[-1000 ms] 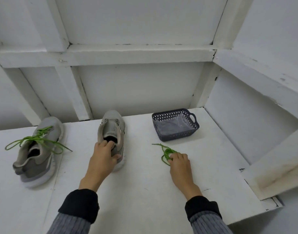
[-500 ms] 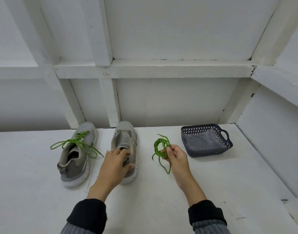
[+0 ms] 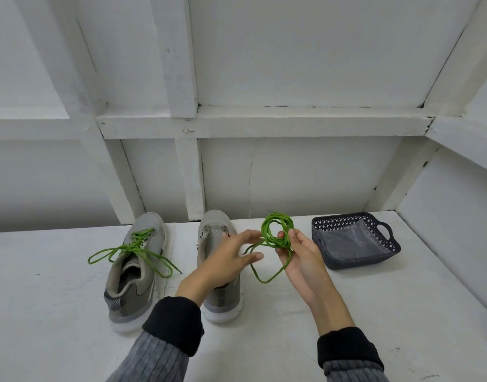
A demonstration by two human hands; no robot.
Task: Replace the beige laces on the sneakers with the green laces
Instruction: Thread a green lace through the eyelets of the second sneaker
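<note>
I am holding my right hand (image 3: 298,250) up above the white table (image 3: 374,299), palm turned toward me, its fingers curling round a coiled green lace (image 3: 276,235) so the bundle is sitting between thumb and fingertips while a loose loop is hanging down toward the table. My left hand (image 3: 228,260) is reaching across over the unlaced sneaker (image 3: 223,299), fingers stretched out and spread, the tips just meeting the strand that is trailing out of the coil; I am not yet gripping it with that hand.

Half a second ago my left hand was resting on that sneaker's collar; now it is lifting off and moving right toward the lace. My right hand is holding the coil a little higher and closer to the left one than before.

The laced sneaker (image 3: 137,271) is standing at the left, its green lace (image 3: 132,249) tied in a loose bow with ends lying on the table. To the right, well apart from my hands, the dark perforated basket (image 3: 385,260) is sitting on the table with what looks like a clear plastic bag (image 3: 349,241) lying inside it.
</note>
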